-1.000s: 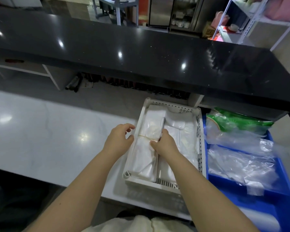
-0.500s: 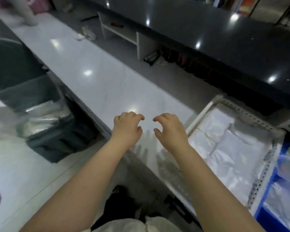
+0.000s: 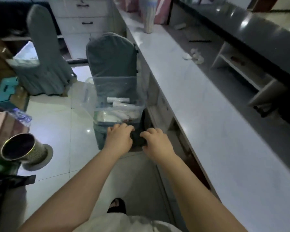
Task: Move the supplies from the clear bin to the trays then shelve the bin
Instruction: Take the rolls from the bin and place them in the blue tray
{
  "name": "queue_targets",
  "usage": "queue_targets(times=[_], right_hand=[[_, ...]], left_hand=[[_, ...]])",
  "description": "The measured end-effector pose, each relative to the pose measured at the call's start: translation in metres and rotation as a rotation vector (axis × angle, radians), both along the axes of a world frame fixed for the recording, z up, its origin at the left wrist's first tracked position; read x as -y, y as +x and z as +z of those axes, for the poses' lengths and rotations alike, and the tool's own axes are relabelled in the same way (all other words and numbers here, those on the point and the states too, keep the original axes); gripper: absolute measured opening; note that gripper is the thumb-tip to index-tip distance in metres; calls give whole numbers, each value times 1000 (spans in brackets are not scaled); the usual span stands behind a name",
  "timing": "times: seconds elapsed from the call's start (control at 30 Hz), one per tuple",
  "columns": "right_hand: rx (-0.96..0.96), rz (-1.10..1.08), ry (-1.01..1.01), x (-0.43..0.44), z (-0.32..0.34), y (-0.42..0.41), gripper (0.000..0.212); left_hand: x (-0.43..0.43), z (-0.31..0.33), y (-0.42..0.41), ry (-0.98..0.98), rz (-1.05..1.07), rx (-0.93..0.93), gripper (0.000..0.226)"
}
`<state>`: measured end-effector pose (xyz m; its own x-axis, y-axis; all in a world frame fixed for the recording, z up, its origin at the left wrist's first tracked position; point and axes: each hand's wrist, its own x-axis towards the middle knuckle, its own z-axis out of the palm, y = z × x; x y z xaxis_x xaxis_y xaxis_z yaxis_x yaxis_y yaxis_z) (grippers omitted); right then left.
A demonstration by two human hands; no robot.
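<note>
Clear bin [image 3: 90, 97] sits on the seat of a grey-covered chair [image 3: 112, 59], its far wall against the chair back. Inside it lie white packets [image 3: 119, 102] and other pale wrapped supplies, too blurred to name.

Both hands hover at the front edge of the chair seat, on the viewer's side of it. The left hand [image 3: 119, 138] has its fingers loosely bent downward with nothing in them, the knuckles just before the bin's near wall; whether they touch it cannot be told. The right hand [image 3: 157, 144] hangs just to the right of it, fingers likewise slack, bent and empty, over the dark front of the seat.

Right of the chair runs a long white table [image 3: 208, 123] with a glossy, faintly veined top. Beyond the chair's far end it carries crumpled white tissue [image 3: 194, 55], a pale ribbed vase [image 3: 148, 17] and a low white open shelf [image 3: 241, 72]. A dark raised ledge [image 3: 258, 30] runs along the table's far side.

The floor [image 3: 57, 118] is shiny white tile. Left of the chair stands a second chair [image 3: 42, 61] in the same grey cover, and behind both a white drawer cabinet [image 3: 84, 14]. Nearer, to the left, are a metal cup [image 3: 22, 148], a plastic bottle [image 3: 22, 114] and a teal box [image 3: 5, 91].
</note>
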<state>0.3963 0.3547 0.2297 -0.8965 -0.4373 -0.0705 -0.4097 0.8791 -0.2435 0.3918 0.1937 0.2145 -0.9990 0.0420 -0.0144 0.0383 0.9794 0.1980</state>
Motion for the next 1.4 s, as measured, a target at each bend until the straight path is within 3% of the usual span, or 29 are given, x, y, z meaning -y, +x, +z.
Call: queue_targets(times=[0.27, 0.43, 0.57, 0.7, 0.83, 0.93, 1.2, 1.3, 1.4], right_hand=[[172, 29, 30, 113, -35, -105, 44], [281, 28, 19, 124, -63, -162, 45], [288, -33, -49, 115, -84, -242, 47], [307, -16, -100, 119, -116, -331, 41], [465, 101, -18, 127, -148, -402, 44], [532, 12, -40, 127, -176, -461, 45], [839, -71, -21, 155, -290, -547, 63], [736, -52, -24, 167, -343, -557, 60], [639, -10, 108, 174, -391, -558, 68]], left_hand=[[139, -42, -76, 42, 132, 121, 38], [155, -73, -127, 97, 128, 194, 35], [160, -91, -195, 124, 160, 206, 45], [167, -111, -273, 21, 155, 248, 47], [172, -137, -333, -18, 191, 411, 44], [179, -168, -372, -18, 204, 525, 43], [181, -272, -443, -69, 45, 837, 65], [173, -317, -463, -177, -97, 852, 74], [174, -355, -477, -298, -209, 856, 72]])
